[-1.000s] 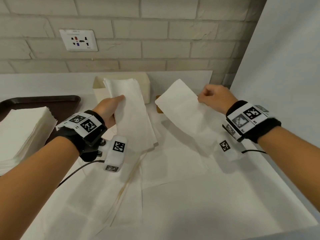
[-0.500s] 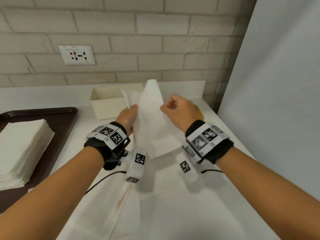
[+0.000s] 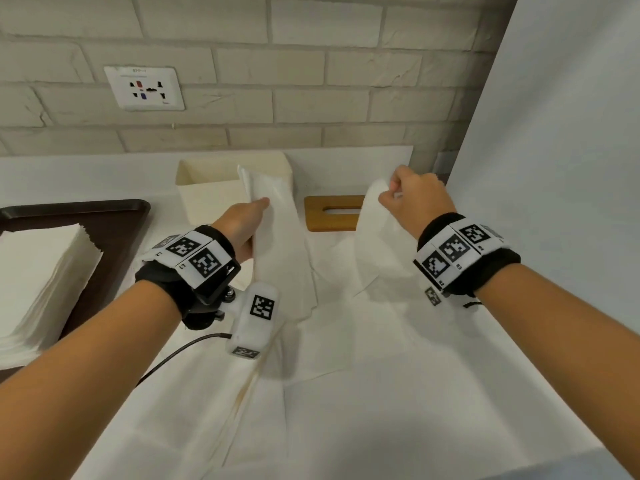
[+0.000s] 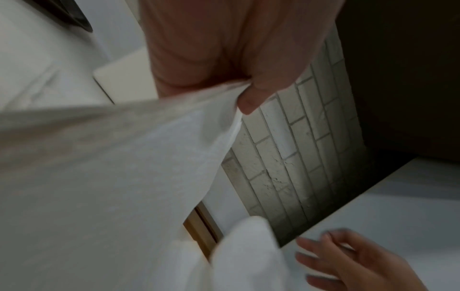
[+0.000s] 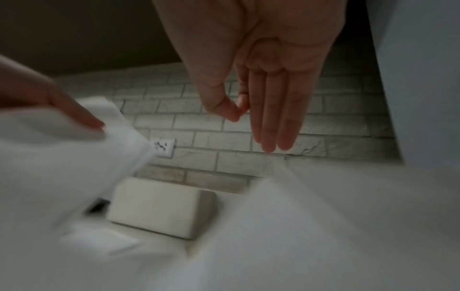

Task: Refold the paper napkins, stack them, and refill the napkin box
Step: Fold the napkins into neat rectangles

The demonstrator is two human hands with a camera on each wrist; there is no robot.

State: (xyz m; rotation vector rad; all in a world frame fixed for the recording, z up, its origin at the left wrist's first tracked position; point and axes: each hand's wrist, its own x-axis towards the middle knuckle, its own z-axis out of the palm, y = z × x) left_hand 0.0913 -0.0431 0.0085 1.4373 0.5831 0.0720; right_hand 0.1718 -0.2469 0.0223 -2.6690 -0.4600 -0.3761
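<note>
At far left we see a stack of folded napkins (image 3: 41, 271) on a dark tray (image 3: 114, 237). Our left hand (image 3: 242, 226) pinches a hanging napkin (image 3: 280, 244) (thumb on top), in front of the cream napkin box (image 3: 207, 188). Further right, past the wooden lid (image 3: 329, 213), our right hand (image 3: 412, 199) pinches a second napkin (image 3: 377, 244) between thumb and forefinger, other fingers straight.

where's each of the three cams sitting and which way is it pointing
Head: worn high, facing forward and down at the counter; shows both forearms, left hand and right hand.
Left wrist: looks along the palm at fingers pinching a napkin.
Right wrist: looks along the fingers toward the brick wall.
Shared: all three show the napkin box.
</note>
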